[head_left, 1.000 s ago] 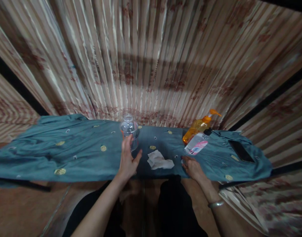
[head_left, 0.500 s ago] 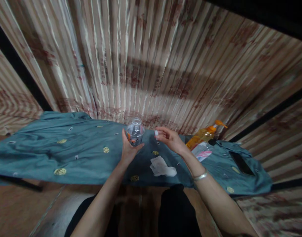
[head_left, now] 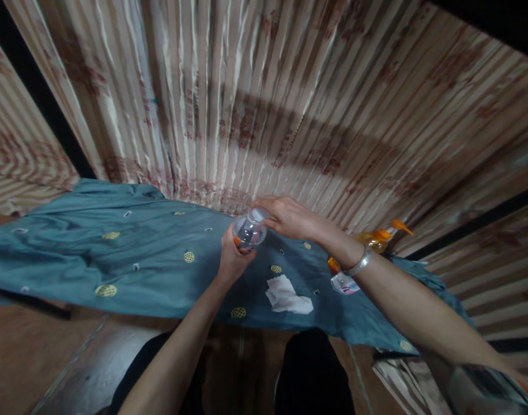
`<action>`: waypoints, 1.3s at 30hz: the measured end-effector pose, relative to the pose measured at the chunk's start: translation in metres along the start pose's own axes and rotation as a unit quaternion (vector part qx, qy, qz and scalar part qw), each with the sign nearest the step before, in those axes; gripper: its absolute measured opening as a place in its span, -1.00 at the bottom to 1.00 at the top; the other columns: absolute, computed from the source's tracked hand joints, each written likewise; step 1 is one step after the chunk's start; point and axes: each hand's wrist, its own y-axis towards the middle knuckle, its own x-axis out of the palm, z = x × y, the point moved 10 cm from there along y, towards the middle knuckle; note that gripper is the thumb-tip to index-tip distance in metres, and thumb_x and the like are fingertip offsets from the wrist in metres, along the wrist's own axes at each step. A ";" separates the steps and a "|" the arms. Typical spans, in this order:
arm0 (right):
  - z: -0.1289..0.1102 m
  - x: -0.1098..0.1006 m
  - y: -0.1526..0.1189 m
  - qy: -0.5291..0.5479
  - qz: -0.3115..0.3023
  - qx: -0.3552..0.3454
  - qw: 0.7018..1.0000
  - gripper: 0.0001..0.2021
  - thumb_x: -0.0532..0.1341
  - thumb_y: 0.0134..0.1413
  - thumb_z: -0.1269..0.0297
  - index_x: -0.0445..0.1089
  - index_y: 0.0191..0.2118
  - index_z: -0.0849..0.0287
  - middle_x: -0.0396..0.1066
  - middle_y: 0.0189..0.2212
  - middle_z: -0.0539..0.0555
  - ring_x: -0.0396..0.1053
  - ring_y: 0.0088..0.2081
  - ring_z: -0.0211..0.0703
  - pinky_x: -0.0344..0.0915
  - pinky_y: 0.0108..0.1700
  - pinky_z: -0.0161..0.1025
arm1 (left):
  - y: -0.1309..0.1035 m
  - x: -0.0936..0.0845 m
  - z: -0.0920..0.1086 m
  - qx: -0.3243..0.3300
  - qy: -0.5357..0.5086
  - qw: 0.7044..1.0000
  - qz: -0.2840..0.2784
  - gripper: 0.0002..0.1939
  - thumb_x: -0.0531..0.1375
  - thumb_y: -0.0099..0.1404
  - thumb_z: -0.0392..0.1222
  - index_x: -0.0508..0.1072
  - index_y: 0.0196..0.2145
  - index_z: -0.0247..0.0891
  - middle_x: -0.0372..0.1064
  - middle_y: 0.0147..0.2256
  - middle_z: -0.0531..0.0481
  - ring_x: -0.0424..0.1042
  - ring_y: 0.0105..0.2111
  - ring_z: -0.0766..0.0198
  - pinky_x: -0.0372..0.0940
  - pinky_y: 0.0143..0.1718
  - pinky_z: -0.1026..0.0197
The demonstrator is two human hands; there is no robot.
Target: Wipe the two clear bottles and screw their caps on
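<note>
A small clear plastic bottle (head_left: 248, 232) with an orange patch on its side is held above a teal embroidered cloth (head_left: 129, 253). My left hand (head_left: 230, 262) grips the bottle's body from below. My right hand (head_left: 285, 218) reaches across from the right, and its fingers close on a small white cap at the bottle's mouth. A metal bangle (head_left: 357, 264) sits on my right wrist.
A crumpled white tissue (head_left: 286, 295) lies on the cloth near me. An orange pump bottle (head_left: 380, 237) and a clear bottle with a pink label (head_left: 344, 282) lie to the right, partly hidden by my right forearm. A striped curtain (head_left: 264, 98) hangs behind.
My right hand left the cloth, carried a small white cap to the left and closed on the bottle's top. My left hand went from beside the bottle to gripping it.
</note>
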 end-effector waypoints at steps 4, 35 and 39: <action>-0.006 0.003 0.001 -0.017 -0.025 -0.023 0.999 -0.76 0.20 0.17 0.49 0.41 -0.04 0.25 0.50 -0.08 0.19 0.43 -0.01 -0.05 0.28 0.02 -0.18 | -0.002 0.000 0.004 0.005 0.011 1.000 -0.014 -0.13 0.38 -0.10 -0.25 0.18 0.18 -0.27 0.34 0.07 -0.24 0.35 0.11 -0.11 0.29 0.10 -0.13; -0.005 0.007 0.011 -0.124 -0.122 0.017 0.985 -0.75 0.29 0.18 0.35 0.49 -0.03 0.28 0.59 -0.20 0.23 0.54 -0.12 0.02 0.34 -0.13 -0.22 | -0.006 0.003 0.011 0.010 0.031 0.999 -0.016 -0.17 0.37 -0.09 -0.30 0.21 0.16 -0.23 0.35 0.04 -0.19 0.34 0.07 -0.07 0.29 0.08 -0.09; 0.000 0.006 0.013 -0.180 -0.128 0.078 0.972 -0.58 0.19 0.27 0.03 0.52 -0.17 0.40 0.57 -0.23 0.41 0.54 -0.14 0.12 0.34 -0.14 -0.17 | -0.005 0.004 0.011 0.018 0.033 0.999 -0.018 -0.16 0.37 -0.11 -0.30 0.20 0.15 -0.27 0.35 0.04 -0.22 0.35 0.07 -0.08 0.25 0.12 -0.12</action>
